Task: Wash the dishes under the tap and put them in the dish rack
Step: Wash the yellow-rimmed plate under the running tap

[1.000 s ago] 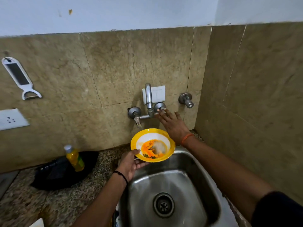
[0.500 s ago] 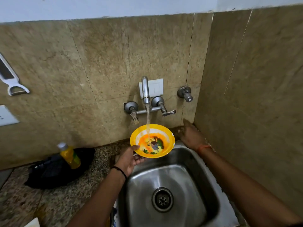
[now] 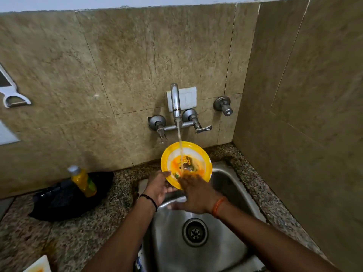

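Over sink [image 3: 231, 185], right hand [image 3: 196, 197] now reaches plate [image 3: 204, 156].

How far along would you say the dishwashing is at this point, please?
Done: steel tap is running. In hand: left hand grips the yellow-rimmed plate under the stream, right hand reaching onto its orange residue. Left: finishing the scrub and racking; no rack is visible.
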A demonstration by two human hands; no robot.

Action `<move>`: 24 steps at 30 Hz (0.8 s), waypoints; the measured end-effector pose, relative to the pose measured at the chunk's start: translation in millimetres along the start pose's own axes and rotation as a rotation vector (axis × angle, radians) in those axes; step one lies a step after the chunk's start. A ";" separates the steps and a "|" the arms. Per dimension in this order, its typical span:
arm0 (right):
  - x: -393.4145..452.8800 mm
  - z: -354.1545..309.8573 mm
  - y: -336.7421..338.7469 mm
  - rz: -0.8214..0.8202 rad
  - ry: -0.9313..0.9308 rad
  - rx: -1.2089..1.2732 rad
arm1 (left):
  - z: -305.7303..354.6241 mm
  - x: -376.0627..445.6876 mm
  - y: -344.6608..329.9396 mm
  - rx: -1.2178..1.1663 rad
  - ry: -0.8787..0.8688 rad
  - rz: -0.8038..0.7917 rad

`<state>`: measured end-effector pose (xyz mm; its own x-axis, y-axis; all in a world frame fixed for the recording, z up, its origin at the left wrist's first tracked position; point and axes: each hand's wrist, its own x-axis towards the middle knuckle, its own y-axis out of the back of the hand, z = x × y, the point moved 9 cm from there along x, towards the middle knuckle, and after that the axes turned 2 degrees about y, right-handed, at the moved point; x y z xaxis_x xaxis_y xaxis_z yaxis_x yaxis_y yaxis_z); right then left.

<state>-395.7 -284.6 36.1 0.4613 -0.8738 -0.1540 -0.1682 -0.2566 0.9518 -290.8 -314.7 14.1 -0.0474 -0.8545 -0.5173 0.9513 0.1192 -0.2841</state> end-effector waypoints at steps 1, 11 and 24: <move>-3.6 -7.1 -2.8 0.011 0.047 0.131 | -0.7 0.2 2.5 0.009 0.001 0.006; -2.4 2.2 4.1 0.090 0.018 0.138 | -22.1 -0.2 9.3 -0.061 0.068 -0.031; 21.8 21.5 3.4 -0.017 -0.089 0.003 | -30.4 5.0 4.4 0.018 0.089 -0.045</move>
<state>-404.9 -313.3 30.2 0.3853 -0.9023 -0.1936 -0.1633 -0.2732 0.9480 -296.1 -303.1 -14.2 -0.1160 -0.8102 -0.5746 0.9531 0.0720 -0.2940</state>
